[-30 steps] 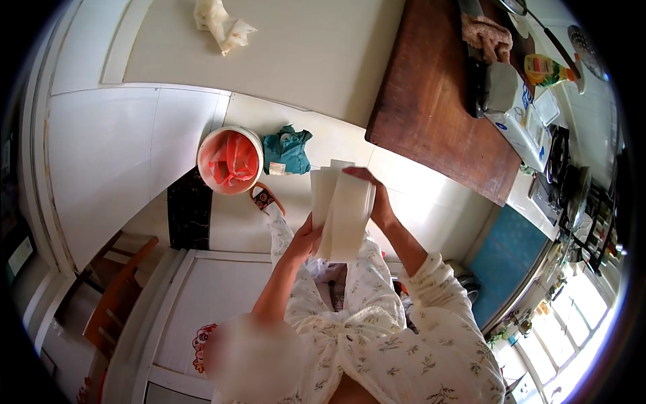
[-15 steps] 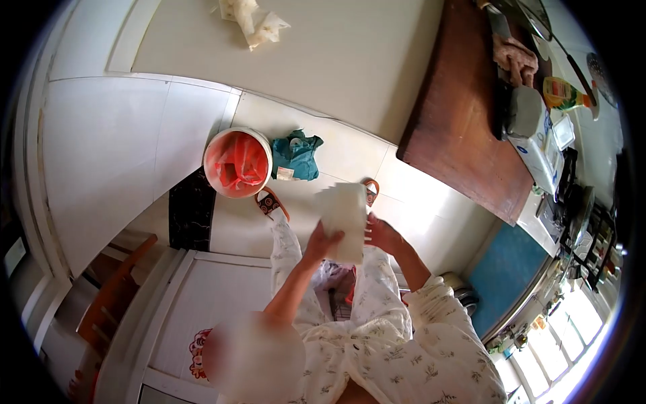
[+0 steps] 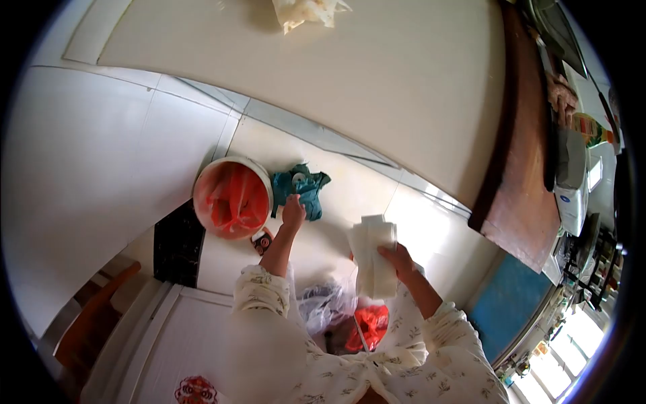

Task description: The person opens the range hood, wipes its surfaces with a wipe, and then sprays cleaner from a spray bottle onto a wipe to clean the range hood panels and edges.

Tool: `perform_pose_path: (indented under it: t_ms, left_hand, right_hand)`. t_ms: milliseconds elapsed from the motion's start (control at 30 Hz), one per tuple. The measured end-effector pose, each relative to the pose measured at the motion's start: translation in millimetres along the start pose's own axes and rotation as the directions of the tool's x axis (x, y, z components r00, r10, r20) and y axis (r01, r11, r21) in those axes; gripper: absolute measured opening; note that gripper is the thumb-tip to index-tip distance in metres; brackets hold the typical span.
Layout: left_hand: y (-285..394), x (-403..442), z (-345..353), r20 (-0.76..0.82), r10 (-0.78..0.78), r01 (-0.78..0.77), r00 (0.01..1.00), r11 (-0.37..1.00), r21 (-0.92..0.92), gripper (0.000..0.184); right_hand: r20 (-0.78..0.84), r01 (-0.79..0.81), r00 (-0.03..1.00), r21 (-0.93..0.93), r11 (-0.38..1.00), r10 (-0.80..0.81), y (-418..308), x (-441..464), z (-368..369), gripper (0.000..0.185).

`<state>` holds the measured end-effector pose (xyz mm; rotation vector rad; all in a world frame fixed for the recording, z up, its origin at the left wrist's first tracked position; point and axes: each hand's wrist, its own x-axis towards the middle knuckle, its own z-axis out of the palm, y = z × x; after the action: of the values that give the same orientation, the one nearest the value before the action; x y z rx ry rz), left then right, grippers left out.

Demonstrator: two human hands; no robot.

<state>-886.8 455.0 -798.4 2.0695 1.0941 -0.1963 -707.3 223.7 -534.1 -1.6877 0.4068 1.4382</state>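
Observation:
My right hand point(image 3: 398, 261) is wrapped round the right side of a stack of folded white sheets point(image 3: 373, 266), held above my lap. What the sheets are made of I cannot make out. My left hand point(image 3: 293, 212) reaches out over the floor, fingers closed at the lower edge of a crumpled teal plastic bag point(image 3: 311, 192). A white round patch shows on the bag's upper part. Left of it stands a white bucket point(image 3: 202, 176) with a red plastic bag point(image 3: 239, 202) inside.
A pale tabletop point(image 3: 323, 84) spans the top, with a crumpled whitish wrapper point(image 3: 309, 12) on it. At right is a dark wooden surface point(image 3: 518, 222) carrying kitchen items. Clear plastic point(image 3: 326, 306) and a red bag point(image 3: 369, 326) lie near my lap. A white cabinet point(image 3: 195, 337) is lower left.
My left hand has let go of the white sheets and moved out to the teal bag. My right hand holds the sheets, now farther right and lower. The camera view has shifted.

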Motion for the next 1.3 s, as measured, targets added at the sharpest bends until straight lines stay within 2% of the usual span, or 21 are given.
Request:
perform_pose_path:
  t_ms: [100,133,167,200,267,300,367,433,467,500,567,600,633,700,733,767,900,967,1033,1133,1300]
  left_hand:
    - [-17,44,18,0.0,-0.117,0.117,0.993,0.992,0.054,0.037]
    - [-19,52,23,0.06,-0.228,0.228,0.972,0.974,0.004,0.032]
    - [-26,62,24,0.187,-0.088,0.047,0.978,0.976,0.213,0.029]
    - [-51,73,39,0.336,0.022,-0.159,0.942,0.908,0.387,0.027]
    - [-56,83,45,0.514,0.003,-0.304,0.858,0.81,0.502,0.025]
    - [-46,80,30,0.539,-0.085,-0.235,0.838,0.835,0.497,0.026]
    - [-38,68,28,0.467,-0.218,0.038,0.857,0.93,0.365,0.028]
    - [-40,51,29,0.274,-0.38,0.39,0.883,0.92,0.018,0.033]
    - [-74,43,70,-0.029,-0.142,0.144,0.989,0.987,0.065,0.031]
    - [-69,33,63,-0.064,-0.196,0.183,0.979,0.97,-0.16,0.029]
    - [-34,7,35,-0.091,-0.32,0.214,0.943,0.793,-0.57,0.026]
    - [-18,-6,29,-0.133,-0.352,0.17,0.927,0.708,-0.685,0.023]
    - [-11,-19,30,-0.048,-0.39,0.199,0.919,0.566,-0.8,0.024]
    - [17,-48,18,-0.165,-0.357,0.088,0.919,0.596,-0.798,0.028]
    - [33,-61,6,-0.235,-0.311,0.037,0.921,0.671,-0.741,0.03]
    - [51,-75,-10,-0.3,-0.257,-0.013,0.919,0.739,-0.673,0.033]
    - [147,-135,-122,-0.145,-0.251,0.149,0.957,0.855,-0.497,0.029]
    - [174,-165,-159,-0.113,-0.21,0.13,0.971,0.865,-0.485,0.021]
    - [192,-193,-180,-0.144,-0.181,0.091,0.973,0.871,-0.482,0.02]
    - [214,-227,-215,-0.094,-0.222,0.107,0.97,0.747,-0.656,0.021]
    - [238,-250,-255,-0.091,-0.338,0.125,0.937,0.566,-0.815,0.028]
  right_hand:
    - [0.024,-0.011,1.0,-0.043,0.999,0.012,6,9,0,0.039]
    - [0.042,-0.017,0.999,-0.051,0.999,0.019,10,12,-1,0.039]
    - [0.059,-0.025,0.998,-0.058,0.998,0.028,14,16,-2,0.039]
    - [0.02,-0.044,0.999,-0.104,0.994,0.046,17,19,0,0.039]
    - [0.023,-0.047,0.998,-0.131,0.99,0.051,18,20,2,0.04]
    - [0.027,-0.056,0.998,-0.144,0.988,0.06,20,19,1,0.04]
    - [0.034,-0.039,0.998,-0.221,0.975,0.048,29,20,-4,0.042]
    - [0.077,0.022,0.997,-0.353,0.935,0.006,30,19,-2,0.043]
    - [0.13,0.125,0.989,-0.44,0.889,-0.075,31,20,0,0.043]
    - [0.188,0.228,0.97,-0.516,0.826,-0.15,31,23,1,0.044]
    - [0.282,0.346,0.936,-0.628,0.697,-0.211,25,19,6,0.043]
    - [0.314,0.367,0.928,-0.673,0.641,-0.202,16,16,11,0.043]
    - [0.342,0.387,0.92,-0.715,0.582,-0.192,10,12,14,0.043]
    - [0.438,0.546,0.836,-0.728,0.414,-0.33,5,2,19,0.041]
    - [0.488,0.612,0.781,-0.724,0.319,-0.389,3,-4,23,0.041]
    - [0.524,0.623,0.771,-0.74,0.255,-0.363,-5,-13,27,0.041]
    - [0.589,0.617,0.764,-0.786,0.032,-0.265,-57,-67,56,0.034]
    - [0.65,0.697,0.669,-0.717,0.0,-0.359,-75,-85,66,0.021]
    - [0.641,0.706,0.666,-0.707,0.047,-0.381,-95,-109,73,0.019]
    - [0.729,0.748,0.653,-0.664,0.018,-0.206,-93,-134,71,0.019]
    - [0.783,0.83,0.499,-0.555,-0.053,-0.372,-77,-197,72,0.022]
